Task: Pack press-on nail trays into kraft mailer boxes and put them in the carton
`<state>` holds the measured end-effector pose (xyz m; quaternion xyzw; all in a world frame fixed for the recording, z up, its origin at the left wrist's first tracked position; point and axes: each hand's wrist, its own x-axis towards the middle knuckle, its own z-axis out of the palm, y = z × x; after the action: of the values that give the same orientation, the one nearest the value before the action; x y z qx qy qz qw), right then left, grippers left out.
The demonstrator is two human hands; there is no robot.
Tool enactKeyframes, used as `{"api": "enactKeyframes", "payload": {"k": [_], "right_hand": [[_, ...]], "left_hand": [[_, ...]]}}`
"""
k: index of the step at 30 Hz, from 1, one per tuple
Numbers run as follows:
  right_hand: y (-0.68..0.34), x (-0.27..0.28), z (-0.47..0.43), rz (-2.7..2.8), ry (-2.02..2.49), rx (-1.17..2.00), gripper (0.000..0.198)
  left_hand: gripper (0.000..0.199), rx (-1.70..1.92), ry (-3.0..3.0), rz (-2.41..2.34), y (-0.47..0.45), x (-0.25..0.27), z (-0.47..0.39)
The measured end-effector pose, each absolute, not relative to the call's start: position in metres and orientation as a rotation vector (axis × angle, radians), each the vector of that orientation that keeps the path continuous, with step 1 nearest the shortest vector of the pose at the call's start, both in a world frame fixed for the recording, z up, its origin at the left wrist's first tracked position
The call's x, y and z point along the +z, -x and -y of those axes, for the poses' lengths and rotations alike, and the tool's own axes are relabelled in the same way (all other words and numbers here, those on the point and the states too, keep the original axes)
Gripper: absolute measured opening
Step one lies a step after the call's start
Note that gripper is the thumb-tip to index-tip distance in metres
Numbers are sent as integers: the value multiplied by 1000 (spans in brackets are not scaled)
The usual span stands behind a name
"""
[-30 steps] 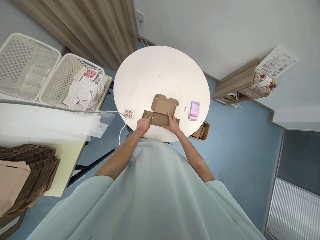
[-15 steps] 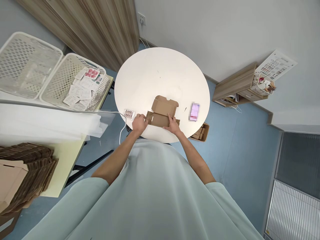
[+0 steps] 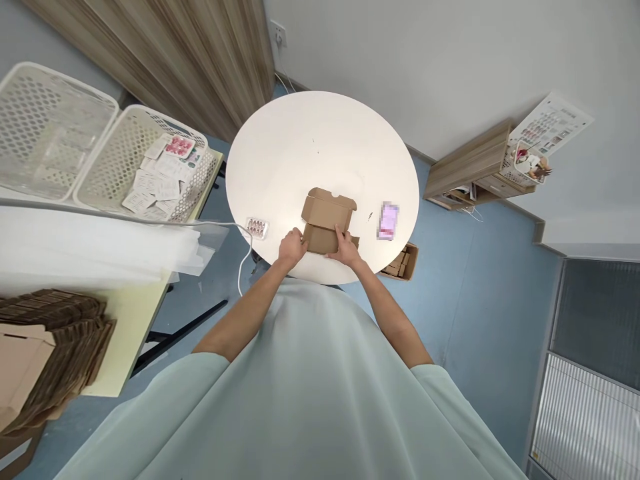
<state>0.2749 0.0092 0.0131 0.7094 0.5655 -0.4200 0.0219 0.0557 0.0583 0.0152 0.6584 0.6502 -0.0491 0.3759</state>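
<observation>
On the round white table (image 3: 290, 153), our left hand (image 3: 293, 247) grips the open brown cardboard box (image 3: 327, 212) at its left end; our right hand (image 3: 346, 249) holds its right side.

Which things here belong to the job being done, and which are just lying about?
Likely part of the job:
open brown cardboard box, in hand
white round table, under the box

Seemingly just lying about:
small clear pack, on the table's left
blurred purple item, on the table's right
white baskets, upper left
stacked cardboard, lower left, possibly related
</observation>
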Motion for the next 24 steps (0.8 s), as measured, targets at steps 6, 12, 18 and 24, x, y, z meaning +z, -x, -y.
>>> {"api": "enactKeyframes", "payload": {"k": [6,12,18,24], "right_hand": [[-272,25,-6,-1808,-2244,-1316,112],[-290,29,29,-1671,-2835,-1009,64],[-299,18,41,-1318,-2718,-1133,16],[-277,29,29,-1554,-2657,-1148,15]], "left_hand": [[24,-250,-1730,-1710,-57,14,-59],[26,-265,-1742,-1736,-55,13,-56],[28,-261,-1705,-1765,-55,10,-53],[31,-278,-1694,-1794,-59,11,-52]]}}
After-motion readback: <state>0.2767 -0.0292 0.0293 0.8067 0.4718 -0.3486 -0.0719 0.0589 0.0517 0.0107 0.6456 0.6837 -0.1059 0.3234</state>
